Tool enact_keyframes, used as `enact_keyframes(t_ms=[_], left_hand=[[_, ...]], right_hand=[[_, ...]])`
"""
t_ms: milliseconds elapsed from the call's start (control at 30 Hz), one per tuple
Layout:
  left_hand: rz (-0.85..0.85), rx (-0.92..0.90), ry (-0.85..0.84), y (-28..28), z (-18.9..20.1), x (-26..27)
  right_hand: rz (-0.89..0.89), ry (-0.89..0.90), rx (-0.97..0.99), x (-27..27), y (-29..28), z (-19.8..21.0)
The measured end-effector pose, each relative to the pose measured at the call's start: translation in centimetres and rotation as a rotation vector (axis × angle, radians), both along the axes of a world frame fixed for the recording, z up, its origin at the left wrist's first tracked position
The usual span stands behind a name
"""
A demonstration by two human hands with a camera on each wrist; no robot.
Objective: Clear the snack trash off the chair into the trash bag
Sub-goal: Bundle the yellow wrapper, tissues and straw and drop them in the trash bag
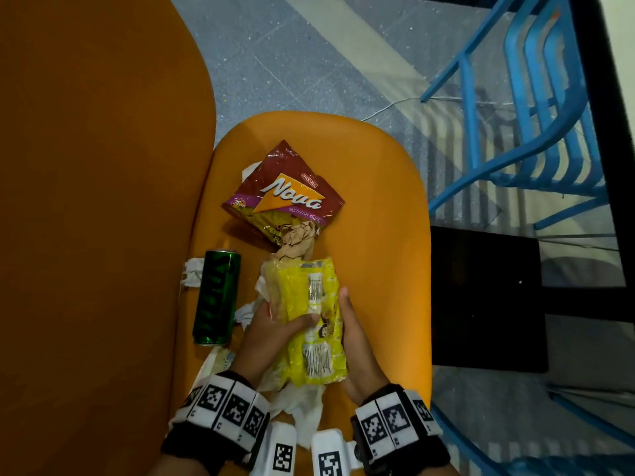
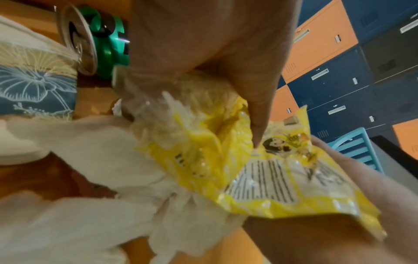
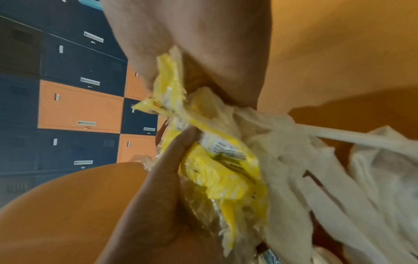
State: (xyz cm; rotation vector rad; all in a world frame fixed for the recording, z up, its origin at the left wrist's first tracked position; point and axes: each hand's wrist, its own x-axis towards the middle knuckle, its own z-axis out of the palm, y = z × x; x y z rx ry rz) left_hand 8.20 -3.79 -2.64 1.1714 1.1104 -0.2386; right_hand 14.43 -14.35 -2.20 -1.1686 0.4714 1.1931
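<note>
Both hands hold a yellow snack wrapper (image 1: pixel 309 297) just above the orange chair seat (image 1: pixel 378 235). My left hand (image 1: pixel 292 321) grips its left side, thumb (image 2: pixel 255 135) pressed across the printed face. My right hand (image 1: pixel 350 324) holds the right edge, and the wrapper (image 3: pixel 221 178) runs between its thumb and fingers. Crumpled white thin material (image 1: pixel 302 407), tissue or a plastic bag, lies under the hands. A maroon Nova chip bag (image 1: pixel 288 194), brown crumpled paper (image 1: pixel 297 242), a green can (image 1: pixel 216 297) on its side and a white tissue wad (image 1: pixel 192 273) lie on the seat.
The orange backrest (image 1: pixel 103 201) rises at the left. A blue slatted chair (image 1: pixel 536 132) and a black square object (image 1: pixel 488 297) stand on the floor to the right. A blue floral-printed item (image 2: pixel 34 84) lies near the can's end. Orange and navy lockers (image 2: pixel 339 80) line the background.
</note>
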Motion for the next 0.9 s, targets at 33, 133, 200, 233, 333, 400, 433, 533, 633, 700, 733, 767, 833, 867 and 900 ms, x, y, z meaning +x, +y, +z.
enact_keyframes(t_ms=[33,133,200,233,333,400,433,533,633,700,733,767,833,867,900], left_hand=[[0.015,0.009,-0.023,-0.1,0.1,0.0],[0.061,0.014,-0.092,-0.4,0.4,0.1],[0.066,0.045,-0.131,-0.6,1.1,0.5],[0.065,0.062,-0.153,-0.7,1.5,0.7],[0.042,0.099,-0.2,-1.0,2.7,1.4],[0.01,0.097,-0.216,-1.7,3.6,0.3],[-0.01,0.093,-0.212,-2.0,3.8,-0.3],[-0.039,0.082,-0.201,-3.2,3.4,-2.2],[-0.066,0.064,-0.087,-4.2,1.3,-4.1],[-0.103,0.108,0.004,-4.5,-0.2,-5.0],[-0.143,0.149,0.039,-4.6,-1.3,-5.3],[-0.185,0.177,0.053,-4.7,-2.7,-5.5],[-0.254,0.18,0.095,-5.3,-6.6,-6.3],[-0.28,0.192,0.121,-5.4,-8.2,-6.4],[-0.288,0.187,0.139,-5.3,-8.5,-6.2]], right_hand=[[0.018,-0.024,0.0,-0.1,0.1,0.3],[0.168,-0.135,-0.003,-0.1,-0.1,0.9],[0.214,-0.195,-0.02,0.0,-0.2,1.5],[0.22,-0.221,-0.028,0.2,-0.4,1.6],[0.164,-0.262,-0.025,0.4,-1.1,2.0],[0.109,-0.256,-0.027,-0.9,-2.2,3.0],[0.083,-0.258,-0.028,-1.7,-2.6,3.0],[0.029,-0.228,-0.072,-4.6,-3.6,3.3],[0.05,-0.135,-0.154,-6.9,-3.5,2.4],[0.069,-0.097,-0.215,-8.0,-3.3,1.4],[0.076,-0.115,-0.248,-8.1,-3.1,1.2],[0.094,-0.161,-0.289,-8.2,-2.9,0.8],[0.141,-0.281,-0.382,-8.1,-2.6,-0.2],[0.154,-0.294,-0.425,-7.9,-2.6,-0.8],[0.156,-0.258,-0.448,-7.9,-2.8,-1.7]])
